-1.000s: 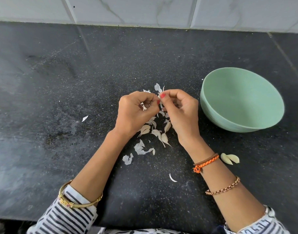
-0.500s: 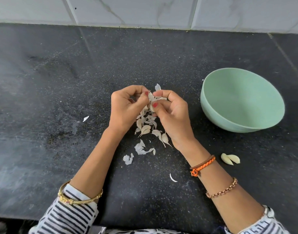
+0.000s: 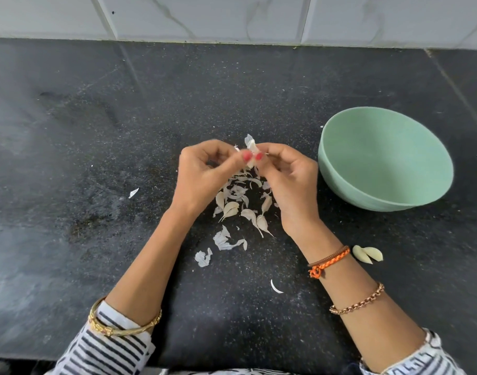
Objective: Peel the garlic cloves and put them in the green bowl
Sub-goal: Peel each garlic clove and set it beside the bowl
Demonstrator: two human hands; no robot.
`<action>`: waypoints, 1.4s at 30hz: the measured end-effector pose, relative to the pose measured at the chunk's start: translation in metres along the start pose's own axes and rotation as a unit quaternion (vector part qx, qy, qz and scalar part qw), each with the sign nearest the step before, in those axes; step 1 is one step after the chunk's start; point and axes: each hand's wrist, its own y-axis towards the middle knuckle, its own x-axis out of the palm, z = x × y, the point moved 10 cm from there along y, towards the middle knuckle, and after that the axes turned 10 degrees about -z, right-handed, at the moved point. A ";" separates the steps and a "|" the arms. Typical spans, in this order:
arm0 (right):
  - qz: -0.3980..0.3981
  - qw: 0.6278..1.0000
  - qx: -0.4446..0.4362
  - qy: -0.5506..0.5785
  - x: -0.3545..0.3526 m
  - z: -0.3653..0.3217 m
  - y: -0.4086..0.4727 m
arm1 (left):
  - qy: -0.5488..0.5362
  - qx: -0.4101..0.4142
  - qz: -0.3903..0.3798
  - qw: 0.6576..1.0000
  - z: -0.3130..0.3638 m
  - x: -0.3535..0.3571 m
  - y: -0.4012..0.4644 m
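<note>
A single head-worn view looks forward and steeply down from close above the dark surface (image 3: 259, 85), reaching to the tiled wall (image 3: 232, 17) at top.

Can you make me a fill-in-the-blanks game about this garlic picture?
1. The bowl beside the right hand is coloured ____.
2. Two peeled cloves lie on the ____, not in the bowl.
3. Both hands pinch one garlic clove; the left hand has ____ nail polish.
4. The bowl holds ____ cloves.

Missing words: green; counter; red; no
</note>
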 end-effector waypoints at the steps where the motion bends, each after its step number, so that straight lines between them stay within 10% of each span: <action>1: 0.008 1.000 -0.010 0.005 -0.002 -0.002 0.000 | 0.003 -0.008 -0.032 0.999 -0.002 0.008 0.001; 18: 0.020 0.992 -0.059 -0.108 -0.005 -0.004 -0.001 | -0.067 -0.015 -0.022 0.997 -0.001 0.010 -0.001; 33: -0.058 0.994 0.025 0.084 0.017 0.008 -0.001 | -0.226 -0.081 -0.102 0.965 -0.012 0.021 0.000; 42: 0.058 0.988 -0.087 -0.114 -0.002 -0.012 -0.010 | -0.212 -0.075 0.021 0.974 -0.021 -0.004 0.000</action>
